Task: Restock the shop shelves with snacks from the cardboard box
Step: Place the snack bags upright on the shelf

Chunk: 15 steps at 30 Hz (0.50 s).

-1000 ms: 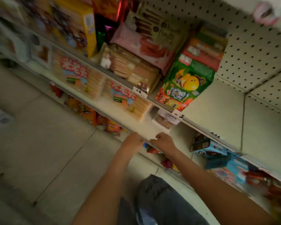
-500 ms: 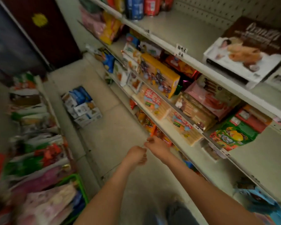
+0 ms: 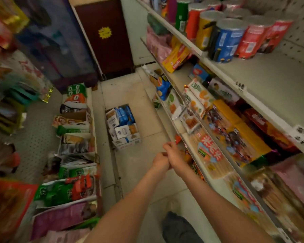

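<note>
The cardboard box (image 3: 128, 143) stands open on the floor of the aisle ahead, filled with blue and white snack packs (image 3: 124, 115). My two hands meet in mid-air over the floor, short of the box and beside the right-hand shelf edge (image 3: 188, 142). My left hand (image 3: 160, 161) is curled into a fist and touches the wrist of my right hand (image 3: 173, 153). The right hand's fingers are loosely bent. Neither hand holds anything that I can see.
Right-hand shelves carry crisp tubes (image 3: 226, 37), a yellow box (image 3: 235, 132) and biscuit packs (image 3: 211, 155); a bare stretch (image 3: 270, 81) lies on the upper shelf. Bagged snacks (image 3: 74, 186) fill the left rack. A dark door (image 3: 105, 35) closes the aisle's end.
My view has swung from the lower right shelves up and left to the aisle and the box. My hands left the shelf edge and came together in mid-air.
</note>
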Available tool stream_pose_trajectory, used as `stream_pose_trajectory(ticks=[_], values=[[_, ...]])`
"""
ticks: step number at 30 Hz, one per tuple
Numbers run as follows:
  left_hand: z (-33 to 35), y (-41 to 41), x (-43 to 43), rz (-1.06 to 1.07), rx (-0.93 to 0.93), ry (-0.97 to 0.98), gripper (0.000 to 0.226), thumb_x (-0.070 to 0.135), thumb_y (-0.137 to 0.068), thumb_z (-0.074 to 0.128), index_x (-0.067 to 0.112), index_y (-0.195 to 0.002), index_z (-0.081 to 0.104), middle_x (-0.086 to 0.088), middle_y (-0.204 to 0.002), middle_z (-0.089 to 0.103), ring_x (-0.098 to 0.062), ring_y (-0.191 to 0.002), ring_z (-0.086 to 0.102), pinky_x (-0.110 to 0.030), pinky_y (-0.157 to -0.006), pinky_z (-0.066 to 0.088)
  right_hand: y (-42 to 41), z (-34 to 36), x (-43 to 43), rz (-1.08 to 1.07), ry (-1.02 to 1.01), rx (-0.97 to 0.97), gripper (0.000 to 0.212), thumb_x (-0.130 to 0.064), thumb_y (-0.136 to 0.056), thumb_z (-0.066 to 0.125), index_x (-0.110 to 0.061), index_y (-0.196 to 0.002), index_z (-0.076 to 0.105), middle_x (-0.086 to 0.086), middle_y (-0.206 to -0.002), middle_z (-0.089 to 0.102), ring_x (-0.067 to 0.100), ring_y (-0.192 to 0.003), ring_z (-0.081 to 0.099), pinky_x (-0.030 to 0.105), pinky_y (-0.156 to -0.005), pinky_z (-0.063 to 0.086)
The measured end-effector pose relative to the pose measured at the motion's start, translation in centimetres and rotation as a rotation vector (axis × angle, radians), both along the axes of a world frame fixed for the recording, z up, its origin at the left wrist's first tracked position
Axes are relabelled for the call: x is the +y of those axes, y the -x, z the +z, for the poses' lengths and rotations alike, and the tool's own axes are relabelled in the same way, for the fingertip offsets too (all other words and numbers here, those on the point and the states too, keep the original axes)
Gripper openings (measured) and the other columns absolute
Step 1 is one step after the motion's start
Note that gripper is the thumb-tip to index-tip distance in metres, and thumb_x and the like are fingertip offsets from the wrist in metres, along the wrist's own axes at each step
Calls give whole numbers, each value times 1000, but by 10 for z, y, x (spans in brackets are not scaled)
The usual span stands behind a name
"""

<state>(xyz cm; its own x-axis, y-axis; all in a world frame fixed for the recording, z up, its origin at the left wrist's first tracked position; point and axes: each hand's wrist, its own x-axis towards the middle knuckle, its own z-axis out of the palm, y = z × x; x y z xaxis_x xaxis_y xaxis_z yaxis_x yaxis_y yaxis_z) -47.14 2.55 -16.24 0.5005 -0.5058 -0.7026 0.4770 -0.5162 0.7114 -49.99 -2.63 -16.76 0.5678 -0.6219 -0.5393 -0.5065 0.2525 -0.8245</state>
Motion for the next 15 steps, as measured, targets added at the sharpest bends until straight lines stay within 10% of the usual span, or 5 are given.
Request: stream_pose_trajectory(ticks=[10,15], values=[[-1,-202,-33,171,-65,54,35,10,-102,36,-4,-131,47,3,-91,53,-8,-84,54,-24,-80,48,-215,8,-48,378,15,31,34,-36,-99,38,-14,-118,55,2,-103,57,19,-102,55,34,-90,45],[-44,-326,-51,250,50,-73,17,10,-97,44,6,-98,60,-10,-95,66,-18,-84,63,-25,-73,51,-338,-27,-74,483,12,85,33,-36,-101,32,-16,-112,56,5,-108,61,17,-99,56,28,-87,42]])
